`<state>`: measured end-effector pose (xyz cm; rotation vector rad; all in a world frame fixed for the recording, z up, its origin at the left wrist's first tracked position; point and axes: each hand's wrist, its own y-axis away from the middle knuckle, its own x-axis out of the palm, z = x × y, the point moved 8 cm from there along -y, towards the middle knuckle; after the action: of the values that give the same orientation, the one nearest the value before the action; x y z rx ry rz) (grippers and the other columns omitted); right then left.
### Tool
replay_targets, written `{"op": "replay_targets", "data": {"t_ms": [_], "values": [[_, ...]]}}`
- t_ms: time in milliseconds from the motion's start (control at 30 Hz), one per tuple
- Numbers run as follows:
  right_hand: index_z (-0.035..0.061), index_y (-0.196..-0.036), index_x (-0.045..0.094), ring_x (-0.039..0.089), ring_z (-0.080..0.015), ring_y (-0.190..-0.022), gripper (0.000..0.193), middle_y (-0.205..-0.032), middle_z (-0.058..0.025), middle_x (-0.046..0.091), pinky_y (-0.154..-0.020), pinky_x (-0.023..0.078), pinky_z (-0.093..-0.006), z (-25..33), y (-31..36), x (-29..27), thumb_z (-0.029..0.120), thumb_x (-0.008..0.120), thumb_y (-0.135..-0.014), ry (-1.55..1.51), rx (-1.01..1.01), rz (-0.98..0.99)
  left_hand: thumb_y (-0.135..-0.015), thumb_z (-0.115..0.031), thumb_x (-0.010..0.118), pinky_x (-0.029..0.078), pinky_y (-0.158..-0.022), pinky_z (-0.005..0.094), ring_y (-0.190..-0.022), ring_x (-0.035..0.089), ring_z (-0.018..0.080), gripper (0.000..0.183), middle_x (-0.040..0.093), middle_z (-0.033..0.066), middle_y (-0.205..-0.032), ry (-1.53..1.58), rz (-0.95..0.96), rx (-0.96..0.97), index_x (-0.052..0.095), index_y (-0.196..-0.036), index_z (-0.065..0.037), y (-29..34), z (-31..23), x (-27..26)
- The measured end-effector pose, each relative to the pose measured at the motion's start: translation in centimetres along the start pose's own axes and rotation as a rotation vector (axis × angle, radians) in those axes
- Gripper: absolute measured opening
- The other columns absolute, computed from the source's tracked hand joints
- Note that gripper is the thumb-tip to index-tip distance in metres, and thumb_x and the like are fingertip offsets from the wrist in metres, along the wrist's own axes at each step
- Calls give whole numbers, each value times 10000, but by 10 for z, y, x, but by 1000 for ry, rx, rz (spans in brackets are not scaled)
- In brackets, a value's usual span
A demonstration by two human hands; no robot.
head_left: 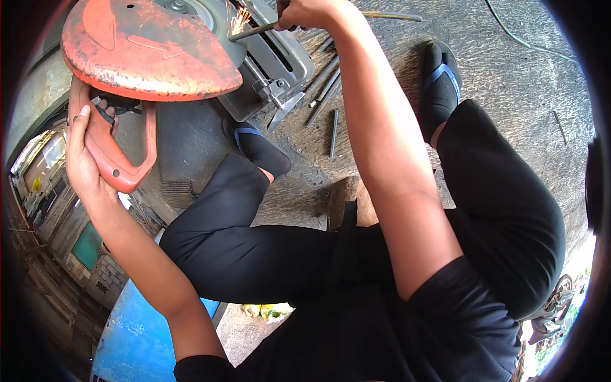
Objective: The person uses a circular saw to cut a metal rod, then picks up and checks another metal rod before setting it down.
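Observation:
My left hand [86, 153] is wrapped round the red loop handle [121, 169] of a cut-off saw, near its black trigger. The saw's worn, chipped red guard [149, 54] hides most of the cutting disc. At the top, my right hand [307, 14] grips a thin metal rod [258, 30], whose left end lies at the disc. Orange sparks [240, 21] spray up from that spot. The rod's other part extends right, beyond my wrist. Beneath it is the saw's dark grey base [294, 67] with a clamp screw [272, 95].
Several loose metal rods [326, 95] lie on the rough floor beside the base, with one short piece [334, 134] nearer me. My sandalled feet flank them. A wooden block [347, 194] is between my legs. A blue surface [137, 334] stands lower left; a cable [522, 43] crosses upper right.

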<state>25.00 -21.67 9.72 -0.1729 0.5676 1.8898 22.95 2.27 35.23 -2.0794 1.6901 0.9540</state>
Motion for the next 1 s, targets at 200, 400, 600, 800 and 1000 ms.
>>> {"op": "replay_targets", "data": {"t_ms": [200,400,600,800,1000], "values": [[-6,-814,707,671,-284,-687,290,-717,-192,667,-621,521,-388,-2,-4,0,239,715,-660,55,-20,-5,-878,-269,517,315,-976,322,-1276,380,189,593,413,56,-1430,-9,4,20,383,-1414,-52,1,-1,1],[-14,-866,704,637,-226,-633,341,-698,-128,675,-602,518,-355,-18,3,1,266,733,-676,-134,110,146,-875,-245,512,298,-1004,324,-1280,376,200,603,407,54,-1434,81,-3,-46,361,-1432,-69,-5,9,-7],[-16,-886,702,648,-197,-685,237,-779,-106,683,-606,531,-320,-26,11,4,135,673,-706,-372,226,218,-888,-208,506,375,-934,319,-1216,433,190,553,454,52,-1396,30,20,-107,401,-1408,-53,-14,18,-14],[-10,-857,705,649,-189,-676,214,-743,-89,680,-603,534,-324,-16,9,8,151,658,-724,-344,126,251,-886,-204,507,378,-933,330,-1205,451,202,554,455,56,-1399,-1,10,9,400,-1408,-52,-6,6,-7],[2,-883,714,656,-197,-669,244,-751,-106,694,-614,531,-326,-12,8,7,191,647,-744,-223,166,220,-887,-253,499,326,-990,360,-1304,373,225,580,411,57,-1438,8,8,-11,381,-1421,-60,-2,3,-1]]}}
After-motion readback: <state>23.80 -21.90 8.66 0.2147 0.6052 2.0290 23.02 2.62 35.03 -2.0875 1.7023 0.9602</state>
